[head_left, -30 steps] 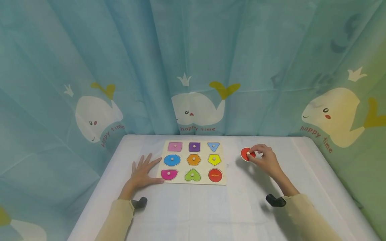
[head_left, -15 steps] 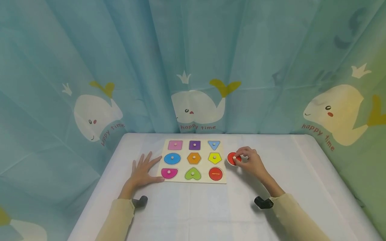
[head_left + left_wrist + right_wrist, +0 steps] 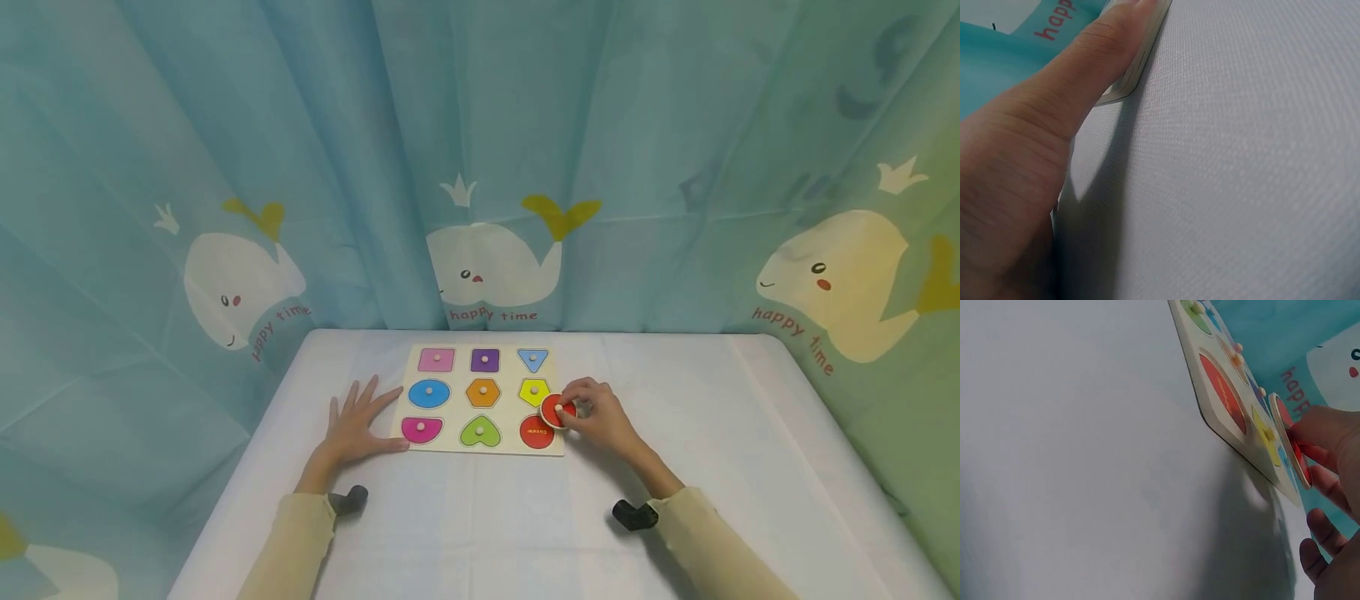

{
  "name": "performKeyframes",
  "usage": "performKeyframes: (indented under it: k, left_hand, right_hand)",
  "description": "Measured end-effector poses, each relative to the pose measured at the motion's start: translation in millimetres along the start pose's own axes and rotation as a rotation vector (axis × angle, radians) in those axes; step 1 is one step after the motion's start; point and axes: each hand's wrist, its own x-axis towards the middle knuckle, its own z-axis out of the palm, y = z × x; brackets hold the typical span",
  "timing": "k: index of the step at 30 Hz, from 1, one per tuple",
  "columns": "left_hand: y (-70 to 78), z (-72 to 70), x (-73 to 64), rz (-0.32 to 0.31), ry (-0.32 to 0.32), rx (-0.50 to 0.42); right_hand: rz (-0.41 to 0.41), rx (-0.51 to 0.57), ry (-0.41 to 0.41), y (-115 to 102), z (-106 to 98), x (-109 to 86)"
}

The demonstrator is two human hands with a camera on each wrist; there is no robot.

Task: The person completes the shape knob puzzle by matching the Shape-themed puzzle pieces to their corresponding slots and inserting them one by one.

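A wooden peg puzzle board (image 3: 510, 446) lies flat on the table, holding several coloured shapes with small knobs. Its front right round recess (image 3: 534, 433) shows a red printed bottom. My right hand (image 3: 603, 421) pinches the knob of a red round puzzle piece (image 3: 550, 409) between thumb and fingertips. That piece (image 3: 1287, 434) hangs just above the board in the right wrist view, apart from it, and partly covers the recess in the head view. With fingers spread, my left hand (image 3: 352, 429) rests at the board's left edge, its thumb (image 3: 1094, 53) on the front left corner.
A white cloth covers the table (image 3: 480, 517). Behind and beside it hangs a blue-green curtain (image 3: 495, 100) printed with whales. Dark wrist devices (image 3: 635, 515) sit on both forearms.
My right hand has moved left and slightly toward me, carrying the red round piece from beside the board to over its right edge. The left hand stays in place.
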Motion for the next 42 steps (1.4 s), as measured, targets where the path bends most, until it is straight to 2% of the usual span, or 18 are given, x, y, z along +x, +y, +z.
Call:
performKeyframes:
  k: [12, 19, 29, 35, 42]
  left_hand:
    - [2.2, -0.5, 0.9, -0.005, -0.004, -0.010]
    - [2.1, -0.9, 1.4, -0.020, -0.021, -0.017]
    - [-3.4, -0.8, 3.1, -0.016, -0.026, -0.013]
    - [-2.8, -2.5, 2.1, -0.011, -0.023, -0.015]
    - [-5.5, 3.1, 1.1, 0.009, 0.002, -0.023]
  right_hand:
    - [-0.113, -0.001, -0.050, -5.2, 18.3, -3.6]
    - [-0.041, -0.035, -0.097, -7.6, 24.1, -4.9]
    - [0.072, -0.021, -0.127, -12.0, 32.4, -9.3]
    - [0.078, -0.042, -0.115, -14.2, 34.4, -10.0]
    - [0.047, -0.050, -0.103, -14.5, 33.3, -9.6]
